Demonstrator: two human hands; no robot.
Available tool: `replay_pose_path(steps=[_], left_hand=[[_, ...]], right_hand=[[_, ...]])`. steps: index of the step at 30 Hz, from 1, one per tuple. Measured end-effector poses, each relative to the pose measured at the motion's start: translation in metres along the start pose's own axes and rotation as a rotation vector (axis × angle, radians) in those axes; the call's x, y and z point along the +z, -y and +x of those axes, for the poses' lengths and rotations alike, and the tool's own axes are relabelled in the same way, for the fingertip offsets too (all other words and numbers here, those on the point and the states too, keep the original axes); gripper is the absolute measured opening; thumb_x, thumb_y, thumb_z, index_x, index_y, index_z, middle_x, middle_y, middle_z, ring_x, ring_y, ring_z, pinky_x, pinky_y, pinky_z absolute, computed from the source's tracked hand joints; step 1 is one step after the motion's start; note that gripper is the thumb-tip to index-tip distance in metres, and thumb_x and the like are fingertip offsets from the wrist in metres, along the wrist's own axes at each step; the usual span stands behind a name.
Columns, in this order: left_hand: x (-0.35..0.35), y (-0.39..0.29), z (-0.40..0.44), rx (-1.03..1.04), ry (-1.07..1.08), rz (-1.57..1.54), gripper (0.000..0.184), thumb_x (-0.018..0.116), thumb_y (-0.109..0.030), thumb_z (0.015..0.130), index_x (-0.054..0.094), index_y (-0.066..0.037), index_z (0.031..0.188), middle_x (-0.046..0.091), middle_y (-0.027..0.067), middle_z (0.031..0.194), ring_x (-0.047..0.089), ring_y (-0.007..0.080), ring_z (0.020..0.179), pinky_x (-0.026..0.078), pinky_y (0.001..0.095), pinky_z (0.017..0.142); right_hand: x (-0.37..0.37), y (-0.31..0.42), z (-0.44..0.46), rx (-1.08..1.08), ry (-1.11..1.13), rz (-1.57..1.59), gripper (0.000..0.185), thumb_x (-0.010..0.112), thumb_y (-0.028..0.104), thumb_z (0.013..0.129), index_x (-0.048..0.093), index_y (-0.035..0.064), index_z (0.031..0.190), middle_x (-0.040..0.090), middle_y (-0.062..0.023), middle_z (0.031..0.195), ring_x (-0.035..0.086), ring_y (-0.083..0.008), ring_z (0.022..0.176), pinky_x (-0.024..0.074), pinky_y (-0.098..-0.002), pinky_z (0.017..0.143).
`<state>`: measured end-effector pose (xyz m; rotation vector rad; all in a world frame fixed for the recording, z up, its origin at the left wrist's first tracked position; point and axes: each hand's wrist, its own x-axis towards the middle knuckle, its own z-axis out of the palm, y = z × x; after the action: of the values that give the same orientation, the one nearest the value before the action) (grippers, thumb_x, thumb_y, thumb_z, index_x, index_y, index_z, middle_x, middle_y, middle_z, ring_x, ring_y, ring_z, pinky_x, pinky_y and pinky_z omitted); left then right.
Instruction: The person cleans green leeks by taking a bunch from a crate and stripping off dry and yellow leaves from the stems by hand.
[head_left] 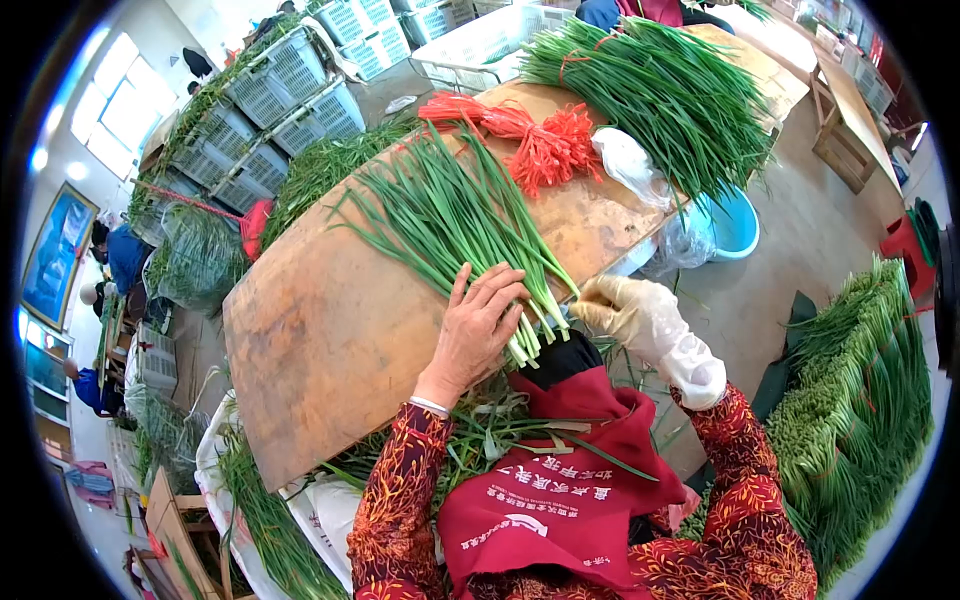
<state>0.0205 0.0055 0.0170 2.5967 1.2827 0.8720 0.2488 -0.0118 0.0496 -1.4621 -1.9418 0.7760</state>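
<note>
A loose bunch of garlic chives [450, 210] lies on the wooden board, its pale cut ends [525, 345] pointing toward me at the near edge. My left hand [478, 325], bare, rests on the lower stalks with the fingers stretched out over them. Beside the cut ends on the right, my right hand [635, 320] wears a pale, thin glove. Its fingertips are pressed together by the outermost stalk; what is between them is too small to make out.
On the wooden board [310, 330] lie red ties [540, 145], a white plastic bag [630, 160] and a large chive heap [660, 95]. A blue basin [730, 225] stands beyond. Stacked chives [860, 400] fill the right; crates [275, 75] and other people are at left.
</note>
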Motion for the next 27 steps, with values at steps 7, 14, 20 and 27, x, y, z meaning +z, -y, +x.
replay_pose_path(steps=[7,14,20,27], left_hand=[[-0.003,-0.004,0.001,-0.008,-0.001,-0.002,0.028,0.056,-0.013,0.083,0.052,-0.011,0.110,0.051,0.0032,0.123,0.044,0.0205,0.119,0.022,0.0423,0.107],[-0.021,0.008,-0.019,0.017,0.052,-0.025,0.035,0.056,-0.007,0.079,0.050,-0.010,0.113,0.049,0.0067,0.127,0.045,0.0236,0.116,0.029,0.0390,0.102],[-0.026,0.009,-0.023,0.059,0.024,0.050,0.028,0.058,-0.007,0.079,0.056,-0.011,0.107,0.051,0.0056,0.121,0.048,0.0224,0.111,0.034,0.0375,0.096],[-0.021,0.012,-0.024,0.117,0.029,0.077,0.019,0.058,-0.014,0.081,0.058,-0.014,0.100,0.056,-0.0003,0.111,0.046,0.0200,0.114,0.029,0.0436,0.099]], right_hand=[[0.017,-0.019,0.010,0.035,0.060,-0.140,0.029,0.064,0.030,0.080,0.058,0.0119,0.102,0.063,-0.0082,0.072,0.062,-0.0239,0.067,0.0466,-0.0339,0.060],[0.023,-0.014,0.010,0.037,0.107,-0.002,0.031,0.063,0.028,0.081,0.057,0.0127,0.106,0.062,-0.0081,0.074,0.062,-0.0252,0.070,0.0466,-0.0351,0.062],[0.022,0.000,0.016,0.095,0.185,-0.115,0.041,0.066,0.036,0.078,0.056,0.0122,0.109,0.064,-0.0063,0.077,0.063,-0.0246,0.073,0.0476,-0.0344,0.064],[0.028,-0.001,0.019,0.033,0.164,-0.102,0.036,0.066,0.026,0.078,0.054,0.0115,0.109,0.063,-0.0065,0.076,0.063,-0.0241,0.072,0.0479,-0.0340,0.064]])
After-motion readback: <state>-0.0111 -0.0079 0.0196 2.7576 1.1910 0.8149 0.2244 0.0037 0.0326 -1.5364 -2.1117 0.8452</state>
